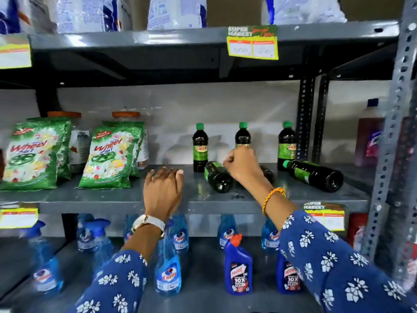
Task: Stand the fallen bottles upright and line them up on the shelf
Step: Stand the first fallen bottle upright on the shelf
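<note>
Three dark bottles with green caps stand upright at the back of the grey middle shelf (112, 197): the left bottle (200, 147), the middle bottle (243, 134) and the right bottle (287, 143). Three more lie on their sides: one fallen bottle (217, 177) with its base toward me, a second fallen bottle (268, 173) mostly hidden behind my wrist, and a third fallen bottle (313, 175) at the right. My right hand (244, 166) hovers between the first two, fingers curled, fingertips at the first one's side; whether it grips is unclear. My left hand (163, 190) rests palm down on the shelf, holding nothing.
Green detergent packs (108, 157) and jars fill the shelf's left part. The upper shelf (158, 39) hangs low overhead with a price tag (252, 42). Blue spray bottles (168, 274) and toilet cleaner bottles (239, 267) stand on the shelf below. A perforated upright post (392, 132) bounds the right side.
</note>
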Motion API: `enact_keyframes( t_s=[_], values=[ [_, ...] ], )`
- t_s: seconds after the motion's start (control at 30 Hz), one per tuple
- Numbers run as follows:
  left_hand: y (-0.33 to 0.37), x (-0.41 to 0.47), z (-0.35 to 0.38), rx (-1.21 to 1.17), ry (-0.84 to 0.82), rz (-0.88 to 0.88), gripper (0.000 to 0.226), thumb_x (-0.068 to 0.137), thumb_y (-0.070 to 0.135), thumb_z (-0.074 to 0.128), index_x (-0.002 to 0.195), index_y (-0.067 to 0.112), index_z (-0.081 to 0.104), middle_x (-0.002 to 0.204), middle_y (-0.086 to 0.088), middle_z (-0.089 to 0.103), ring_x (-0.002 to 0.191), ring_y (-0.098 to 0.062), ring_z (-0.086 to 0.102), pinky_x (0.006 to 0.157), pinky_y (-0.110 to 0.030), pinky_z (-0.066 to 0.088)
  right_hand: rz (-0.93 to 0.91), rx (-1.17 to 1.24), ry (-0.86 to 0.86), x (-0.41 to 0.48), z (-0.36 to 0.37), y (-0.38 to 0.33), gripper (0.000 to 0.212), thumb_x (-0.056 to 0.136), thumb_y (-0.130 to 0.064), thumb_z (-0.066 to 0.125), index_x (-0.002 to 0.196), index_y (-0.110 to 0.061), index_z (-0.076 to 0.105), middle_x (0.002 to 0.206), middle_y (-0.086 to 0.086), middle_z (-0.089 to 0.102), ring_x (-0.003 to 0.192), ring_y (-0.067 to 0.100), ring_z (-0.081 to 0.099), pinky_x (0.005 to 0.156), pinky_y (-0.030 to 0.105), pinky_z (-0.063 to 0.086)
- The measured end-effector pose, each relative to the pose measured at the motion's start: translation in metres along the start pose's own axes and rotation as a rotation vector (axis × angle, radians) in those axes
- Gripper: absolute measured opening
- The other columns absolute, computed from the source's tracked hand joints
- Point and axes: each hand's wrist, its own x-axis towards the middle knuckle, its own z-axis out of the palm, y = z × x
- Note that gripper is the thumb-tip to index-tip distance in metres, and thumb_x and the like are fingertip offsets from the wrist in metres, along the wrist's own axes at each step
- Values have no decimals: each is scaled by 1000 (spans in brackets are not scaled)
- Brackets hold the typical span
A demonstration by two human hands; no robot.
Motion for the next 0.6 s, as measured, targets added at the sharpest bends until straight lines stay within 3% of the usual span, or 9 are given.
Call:
enact_keyframes(
  t_s=[0.07, 0.13, 0.27, 0.33, 0.47, 0.53, 0.6],
  values=[
    [-8, -15, 7, 2, -23, 23, 39, 91, 23, 34, 71, 9, 65, 67, -15, 67, 62, -32, 62, 63, -39, 49, 47, -20, -13, 4, 9, -9, 23, 81, -21, 65, 78, 3, 65, 81, 16, 68, 81, 32, 66, 75, 40, 55],
    [-12, -33, 11, -3, -73, -13, 41, 91, 26, 34, 68, 11, 64, 62, -12, 66, 53, -31, 61, 50, -32, 46, 69, -197, -65, 8, 21, -22, 41, 79, -41, 66, 92, -3, 62, 93, 16, 65, 95, 33, 60, 79, 37, 51],
    [-20, -42, 22, 0, -35, 23, 40, 90, 23, 35, 67, 12, 65, 61, -8, 67, 52, -28, 61, 50, -31, 44, 169, -611, -269, 22, 56, -42, 71, 72, -67, 58, 117, -13, 53, 119, 9, 56, 120, 34, 40, 82, 39, 40],
    [-20, -43, 27, -3, -16, -9, 39, 89, 22, 36, 67, 12, 66, 62, -7, 68, 54, -28, 61, 53, -31, 44, 251, -749, -321, 28, 72, -46, 68, 74, -63, 59, 119, -13, 52, 119, 6, 56, 120, 33, 38, 82, 38, 39],
    [-20, -43, 29, -17, -40, -29, 37, 88, 22, 35, 68, 14, 65, 65, -4, 68, 58, -25, 62, 57, -31, 44, 275, -903, -249, 31, 89, -36, 35, 89, -23, 52, 123, -14, 54, 123, 5, 58, 121, 32, 39, 83, 37, 39],
    [-20, -43, 28, -21, -55, -32, 38, 89, 23, 34, 69, 14, 65, 66, -4, 69, 60, -25, 62, 59, -32, 44, 235, -833, -191, 31, 89, -26, 32, 86, -26, 57, 117, -17, 58, 117, 3, 61, 118, 28, 43, 78, 34, 38],
    [-20, -44, 27, -21, -57, -34, 38, 89, 23, 34, 69, 14, 65, 67, -4, 69, 61, -25, 62, 60, -33, 44, 195, -687, -100, 28, 85, -20, 39, 79, -40, 65, 108, -15, 60, 109, 5, 64, 112, 27, 47, 73, 34, 38]
  ],
)
